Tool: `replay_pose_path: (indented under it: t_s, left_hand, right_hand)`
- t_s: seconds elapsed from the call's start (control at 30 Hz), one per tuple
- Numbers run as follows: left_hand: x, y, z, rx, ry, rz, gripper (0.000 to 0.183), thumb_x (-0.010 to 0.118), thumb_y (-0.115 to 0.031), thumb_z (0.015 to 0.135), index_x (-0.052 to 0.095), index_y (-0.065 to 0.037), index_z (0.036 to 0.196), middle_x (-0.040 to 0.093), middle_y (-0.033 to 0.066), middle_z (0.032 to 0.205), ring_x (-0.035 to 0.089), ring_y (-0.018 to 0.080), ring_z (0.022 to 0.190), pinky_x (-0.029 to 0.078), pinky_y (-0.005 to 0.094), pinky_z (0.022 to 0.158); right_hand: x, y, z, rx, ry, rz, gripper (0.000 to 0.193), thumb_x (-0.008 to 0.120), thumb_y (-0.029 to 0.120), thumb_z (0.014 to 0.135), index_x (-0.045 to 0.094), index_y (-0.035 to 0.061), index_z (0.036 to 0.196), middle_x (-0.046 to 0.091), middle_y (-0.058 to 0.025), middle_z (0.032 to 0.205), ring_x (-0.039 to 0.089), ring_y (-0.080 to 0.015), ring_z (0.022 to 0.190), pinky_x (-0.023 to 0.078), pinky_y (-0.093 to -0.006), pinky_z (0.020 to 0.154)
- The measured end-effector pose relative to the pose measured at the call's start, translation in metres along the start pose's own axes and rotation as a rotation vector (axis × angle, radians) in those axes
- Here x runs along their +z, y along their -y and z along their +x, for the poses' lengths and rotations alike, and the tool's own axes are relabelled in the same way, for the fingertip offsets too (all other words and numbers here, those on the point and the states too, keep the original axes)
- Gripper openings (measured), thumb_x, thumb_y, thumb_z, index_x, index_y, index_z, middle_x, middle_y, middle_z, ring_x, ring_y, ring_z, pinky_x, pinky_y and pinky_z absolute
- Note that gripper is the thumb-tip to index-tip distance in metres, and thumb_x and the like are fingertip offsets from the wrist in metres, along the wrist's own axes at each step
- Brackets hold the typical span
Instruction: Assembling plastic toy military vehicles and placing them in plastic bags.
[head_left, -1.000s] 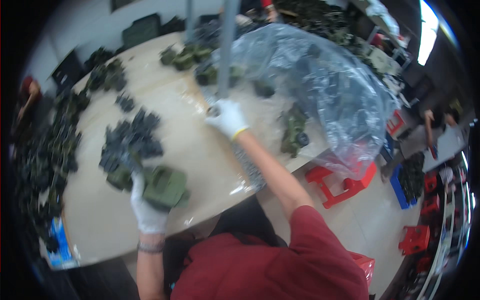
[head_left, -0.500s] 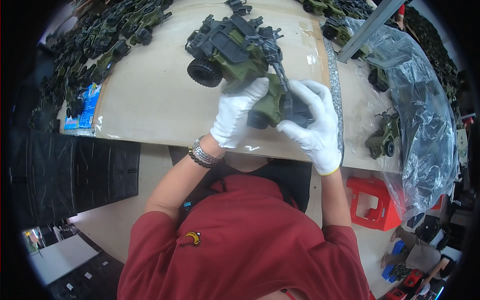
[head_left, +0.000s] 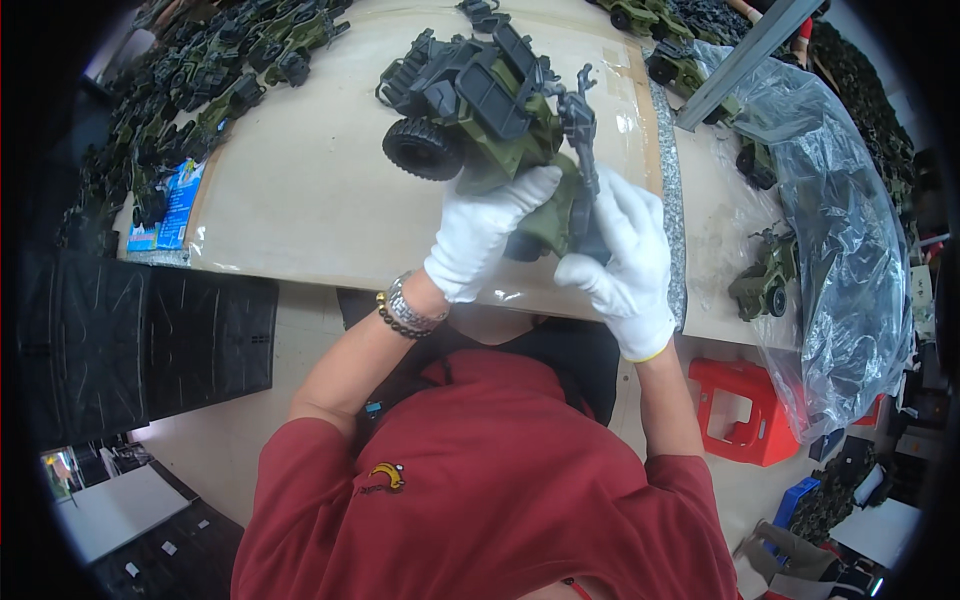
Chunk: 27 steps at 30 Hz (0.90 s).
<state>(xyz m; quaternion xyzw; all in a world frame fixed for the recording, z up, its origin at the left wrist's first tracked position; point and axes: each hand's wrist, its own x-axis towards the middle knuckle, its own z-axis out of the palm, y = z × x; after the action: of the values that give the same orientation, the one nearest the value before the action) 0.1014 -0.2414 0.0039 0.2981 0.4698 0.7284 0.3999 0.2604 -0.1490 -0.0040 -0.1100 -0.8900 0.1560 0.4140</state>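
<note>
1. White glove on the left hand (head_left: 485, 225): fingers curled closed on the lower body of a green and dark-grey toy vehicle (head_left: 500, 90). Palm side turned away; how far the fingertips reach underneath cannot be seen.
2. Toy vehicle is tilted, raised over the table (head_left: 300, 180) close to its near edge. One black wheel (head_left: 424, 149) shows fully at the left; another, low between the hands, is mostly covered by glove and body. Underside out of sight.
3. Right hand (head_left: 635, 260), also gloved: half open, thumb apart from the bent fingers, with the vehicle's near dark end between them. Whether it grips or merely touches cannot be told; the fingers mask that end.
4. Slim dark upright piece (head_left: 580, 130) stands on the vehicle beside the right fingers; its foot is hard to make out.
5. Left side of table: heap of similar vehicles (head_left: 240, 50), merging into the dark rim, single ones not separable. Blue printed packet (head_left: 180, 210) partly under the heap's edge.
6. Right side: clear plastic sheet (head_left: 840, 230), creased, glare blurring what lies behind. Grey post (head_left: 745, 65) cut off at the top. Red stool (head_left: 740, 410) below, one corner behind the plastic.
</note>
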Motion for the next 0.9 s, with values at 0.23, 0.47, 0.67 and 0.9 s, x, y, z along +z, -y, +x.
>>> replay_pose_path:
  t_s: [0.23,0.47,0.67,0.9]
  left_hand:
    - [-0.012,0.014,0.002,0.032,-0.037,-0.072,0.035,0.071,-0.013,0.092,0.062,-0.001,0.124,0.067,0.0042,0.113,0.062,0.0112,0.098,0.051,0.0269,0.085]
    - [0.012,-0.027,-0.007,-0.397,0.007,-0.84,0.05,0.041,-0.047,0.104,0.055,-0.008,0.133,0.062,0.0093,0.127,0.059,0.0244,0.119,0.045,0.0404,0.105]
    - [0.002,-0.001,-0.008,-0.263,-0.034,-0.744,0.047,0.034,-0.041,0.107,0.047,-0.006,0.136,0.062,0.0108,0.119,0.062,0.0242,0.112,0.052,0.038,0.096]
    - [-0.04,-0.021,0.039,-0.149,-0.103,-0.54,0.052,0.053,-0.048,0.1,0.051,-0.009,0.134,0.062,0.0092,0.126,0.061,0.0243,0.117,0.047,0.0412,0.101]
  right_hand:
    - [-0.016,0.013,0.023,-0.011,0.226,-0.043,0.093,0.06,0.068,0.076,0.05,-0.0029,0.134,0.055,-0.0217,0.129,0.053,-0.0406,0.103,0.042,-0.0433,0.095]
    - [0.001,0.043,0.044,-0.106,-0.125,-0.063,0.093,0.072,0.073,0.061,0.06,0.0101,0.129,0.048,-0.0224,0.136,0.048,-0.0426,0.119,0.041,-0.0503,0.097]
    - [0.016,0.019,0.068,-0.216,-0.204,-0.046,0.061,0.081,0.048,0.067,0.066,0.0091,0.112,0.063,-0.0153,0.117,0.06,-0.0368,0.101,0.05,-0.043,0.084]
    - [0.035,-0.024,0.125,-0.134,0.016,0.333,0.084,0.07,0.068,0.07,0.058,0.0104,0.131,0.059,-0.0153,0.127,0.055,-0.0367,0.115,0.041,-0.0461,0.099]
